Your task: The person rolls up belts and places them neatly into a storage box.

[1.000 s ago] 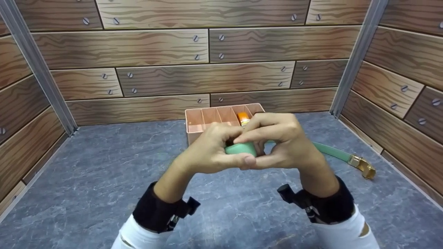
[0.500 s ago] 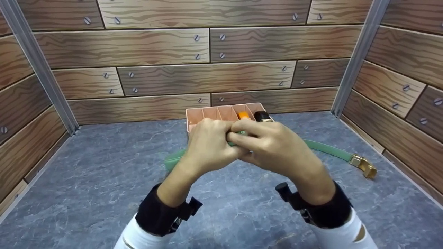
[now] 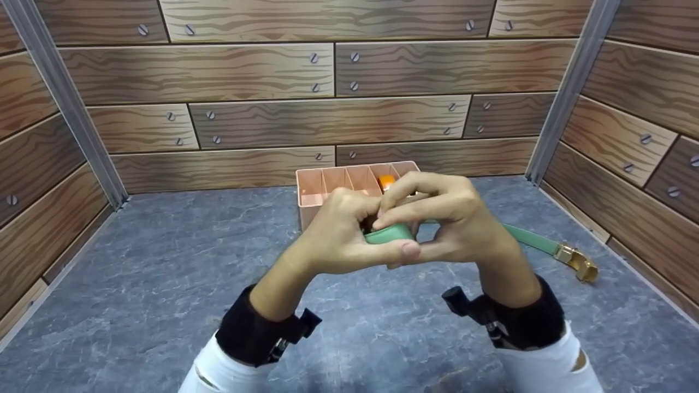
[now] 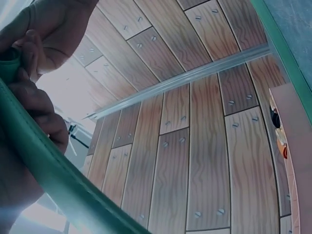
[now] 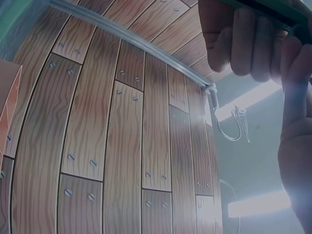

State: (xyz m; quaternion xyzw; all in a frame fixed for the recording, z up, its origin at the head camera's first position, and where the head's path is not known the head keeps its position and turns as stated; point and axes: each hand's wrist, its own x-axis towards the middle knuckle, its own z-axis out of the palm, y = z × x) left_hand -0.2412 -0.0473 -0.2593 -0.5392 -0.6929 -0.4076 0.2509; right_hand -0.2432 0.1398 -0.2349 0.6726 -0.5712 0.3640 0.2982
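Note:
A green belt (image 3: 390,234) is partly rolled up between my two hands, above the table in front of the box. My left hand (image 3: 341,234) grips the roll, thumb along its near side and fingers behind it. Fingers of my right hand (image 3: 450,218) curl over the roll's right side and pinch it. Behind the hands, the belt's loose length runs right along the table to a gold buckle (image 3: 576,262). In the left wrist view a strip of the belt (image 4: 63,161) crosses below the fingers. The inside of the roll is mostly hidden.
A pink divided box (image 3: 312,214) stands behind the hands, near the back wall. An orange rolled item (image 3: 386,180) sits in one compartment. Wood-patterned panels (image 3: 262,73) enclose the grey marbled table (image 3: 180,262) at the back and sides.
Half a second ago the hands were folded over the roll and a green loop showed left of them. Now the hands are turned, exposing the roll, and that loop is out of sight.

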